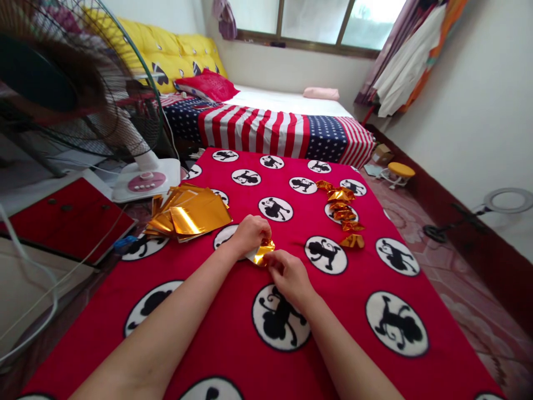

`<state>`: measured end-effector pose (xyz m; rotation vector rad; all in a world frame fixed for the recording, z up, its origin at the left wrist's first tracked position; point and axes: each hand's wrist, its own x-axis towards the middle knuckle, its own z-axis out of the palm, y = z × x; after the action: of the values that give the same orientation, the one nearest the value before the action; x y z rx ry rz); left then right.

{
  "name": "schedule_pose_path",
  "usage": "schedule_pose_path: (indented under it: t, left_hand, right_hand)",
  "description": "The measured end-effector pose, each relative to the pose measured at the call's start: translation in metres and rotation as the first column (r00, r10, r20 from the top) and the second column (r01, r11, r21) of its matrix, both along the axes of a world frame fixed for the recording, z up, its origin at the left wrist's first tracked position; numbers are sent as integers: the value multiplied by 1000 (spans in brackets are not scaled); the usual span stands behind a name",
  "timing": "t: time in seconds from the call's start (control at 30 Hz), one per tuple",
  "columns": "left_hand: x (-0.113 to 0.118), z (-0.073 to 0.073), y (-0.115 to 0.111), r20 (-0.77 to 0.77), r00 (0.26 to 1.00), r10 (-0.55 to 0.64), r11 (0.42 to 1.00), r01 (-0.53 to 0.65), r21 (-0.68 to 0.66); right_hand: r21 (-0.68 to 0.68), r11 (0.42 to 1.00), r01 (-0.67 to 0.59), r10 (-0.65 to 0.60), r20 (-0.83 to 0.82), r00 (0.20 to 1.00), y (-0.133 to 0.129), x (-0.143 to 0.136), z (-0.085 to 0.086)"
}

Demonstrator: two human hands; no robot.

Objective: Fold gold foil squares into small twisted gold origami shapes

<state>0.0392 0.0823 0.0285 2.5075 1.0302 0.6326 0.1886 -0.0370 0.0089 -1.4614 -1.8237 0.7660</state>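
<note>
Near the middle of the red patterned cloth [333, 344], a small piece of shiny gold foil paper [264, 253] lies between my two hands. My left hand [252, 233] has its fingers closed on the upper left of the piece. On its lower right edge, my right hand [287, 273] pinches the foil with thumb and fingertips. A pale underside shows at the left of the piece. Left of my hands a fanned stack of flat gold sheets [200, 211] rests on the cloth. Several folded gold pieces [342, 211] lie in a curved row to the right.
A large fan [145, 172] stands at the left, beside a red panel [70, 216] and a small blue object [125, 244] at the cloth's edge. Behind is a bed with a striped and starred cover [266, 130]. A yellow stool [401, 170] and a ring-shaped stand [508, 200] are at the right.
</note>
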Motion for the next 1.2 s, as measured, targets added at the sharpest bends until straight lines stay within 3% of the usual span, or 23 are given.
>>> schedule_pose_path:
  t: [0.13,0.27,0.43,0.67,0.9,1.2]
  left_hand:
    - [-1,-8,1,121,993,-14,999,20,-48]
    - [-3,-15,-2,220,976,3,995,18,-97]
    - [-17,-11,-17,242,970,27,999,-36,33]
    - [-47,1,-54,41,981,-190,982,189,14]
    - [-51,-8,-71,106,989,-101,995,102,1]
    - [-51,-25,-73,86,994,-72,979,54,198]
  right_hand:
    - [192,981,-16,-26,214,976,3,3,1]
    - [277,955,-106,26,278,960,7,6,1]
    - [257,952,-166,91,281,956,6,7,3]
    - [247,961,-127,67,239,969,5,6,3]
    - [218,970,-103,62,188,980,3,5,2]
    - [221,973,-68,52,77,996,5,7,-4]
